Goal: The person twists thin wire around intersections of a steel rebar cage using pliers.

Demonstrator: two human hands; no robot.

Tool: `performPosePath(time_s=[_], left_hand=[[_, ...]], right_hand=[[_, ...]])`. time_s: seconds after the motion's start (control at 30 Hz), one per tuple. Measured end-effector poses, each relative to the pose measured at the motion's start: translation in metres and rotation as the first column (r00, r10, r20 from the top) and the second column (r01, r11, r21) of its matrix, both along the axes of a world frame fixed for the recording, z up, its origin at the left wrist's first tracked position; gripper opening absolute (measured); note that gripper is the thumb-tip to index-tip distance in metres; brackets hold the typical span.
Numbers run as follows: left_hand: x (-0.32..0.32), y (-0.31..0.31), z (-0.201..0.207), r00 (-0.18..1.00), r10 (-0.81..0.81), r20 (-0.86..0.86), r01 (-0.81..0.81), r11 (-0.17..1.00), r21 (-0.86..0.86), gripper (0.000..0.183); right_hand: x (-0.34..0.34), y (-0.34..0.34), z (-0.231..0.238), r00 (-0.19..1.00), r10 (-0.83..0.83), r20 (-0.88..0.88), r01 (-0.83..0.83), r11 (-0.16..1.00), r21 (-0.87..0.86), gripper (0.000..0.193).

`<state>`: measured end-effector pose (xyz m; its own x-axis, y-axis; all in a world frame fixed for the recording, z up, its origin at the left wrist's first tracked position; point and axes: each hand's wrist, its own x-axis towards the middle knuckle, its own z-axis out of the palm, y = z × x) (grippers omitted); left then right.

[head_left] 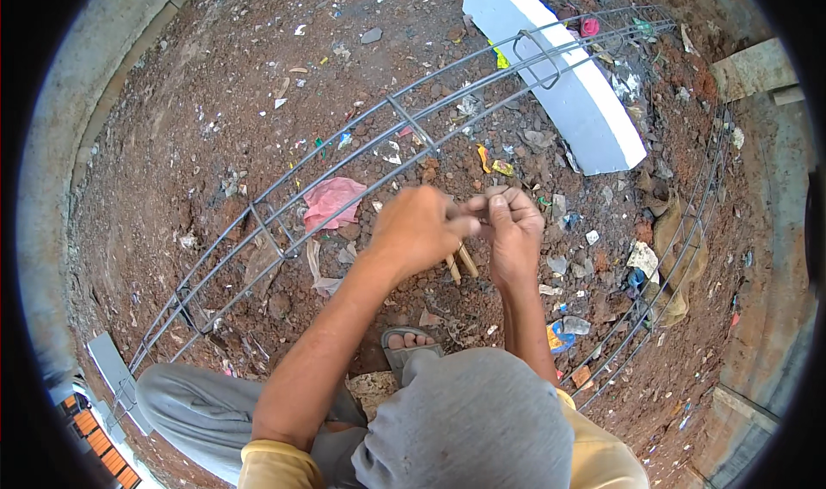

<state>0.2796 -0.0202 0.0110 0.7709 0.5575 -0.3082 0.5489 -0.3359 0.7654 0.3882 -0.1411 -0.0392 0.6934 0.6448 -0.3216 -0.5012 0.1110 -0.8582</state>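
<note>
My left hand [419,231] and my right hand [514,227] meet fingertip to fingertip over the red dirt, just in front of a long curved cage of grey steel bars [404,115]. Both hands have their fingers curled shut. Two tan handles of a small tool [462,264] stick out below my left hand, which seems to grip them. My right hand pinches toward the left fingertips; anything between its fingers is too small to make out. My sandalled foot [411,343] and grey-trousered knee [469,420] are directly beneath the hands.
A white curved slab [559,76] lies across the bars at the upper right. A pink rag [331,198] and scattered litter lie on the dirt. A second run of bars [680,265] curves down the right side. Concrete edging [52,145] rims the left.
</note>
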Motion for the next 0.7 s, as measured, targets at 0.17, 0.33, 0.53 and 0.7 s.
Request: performPosePath(time_s=[0.17, 0.33, 0.53, 0.7], left_hand=[[0.009, 0.048, -0.032, 0.947, 0.291, 0.135, -0.297, 0.634, 0.714, 0.045], [0.021, 0.078, -0.067, 0.871, 0.482, -0.093, -0.487, 0.827, -0.28, 0.043], [0.029, 0.071, -0.051, 0.871, 0.468, -0.152, -0.481, 0.874, -0.065, 0.046], [0.001, 0.073, -0.056, 0.823, 0.563, 0.075, -0.488, 0.769, -0.413, 0.029]], right_hand=[[0.042, 0.0, 0.015, 0.904, 0.058, 0.424, 0.049, 0.97, -0.238, 0.012], [0.051, 0.019, 0.022, 0.463, 0.243, 0.853, 0.145, 0.928, -0.343, 0.022], [0.065, 0.06, 0.064, 0.301, 0.316, 0.9, 0.067, 0.934, -0.35, 0.008], [0.068, 0.108, 0.082, 0.003, 0.516, 0.856, -0.214, 0.837, -0.504, 0.015]])
